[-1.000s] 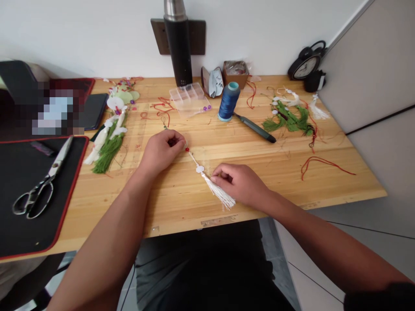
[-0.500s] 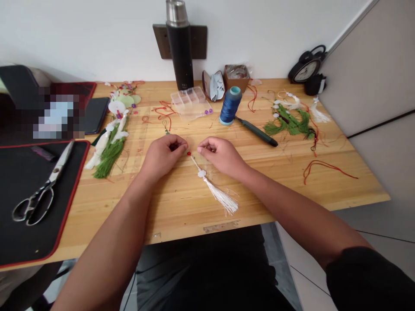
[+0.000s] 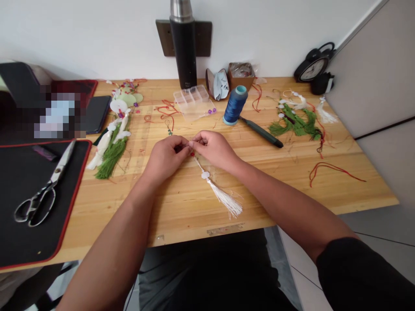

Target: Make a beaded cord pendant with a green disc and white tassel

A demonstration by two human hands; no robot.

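Observation:
My left hand (image 3: pixel 169 156) is closed in a pinch on the cord of a white tassel (image 3: pixel 225 198), just above a red bead (image 3: pixel 192 154). Against its fingertips rest the pinched fingertips of my right hand (image 3: pixel 214 147); whatever lies between them is hidden. Below the bead the pale cord runs to a white flower-shaped charm (image 3: pixel 205 175), and the tassel fans out toward the table's front edge. Small green beads on a thin loop (image 3: pixel 169 131) stick out beyond my left hand.
A blue thread spool (image 3: pixel 235 106) and a dark green pen-like tool (image 3: pixel 262 132) lie behind my right hand. Scissors (image 3: pixel 48 185) rest on a black mat at left. Green and white tassels (image 3: pixel 112 155) lie on both sides. A clear compartment box (image 3: pixel 194 102) and black flask (image 3: pixel 184 52) stand behind.
My right hand has moved left, so its fingertips now meet those of my left hand by the red bead. The whole view has shifted slightly.

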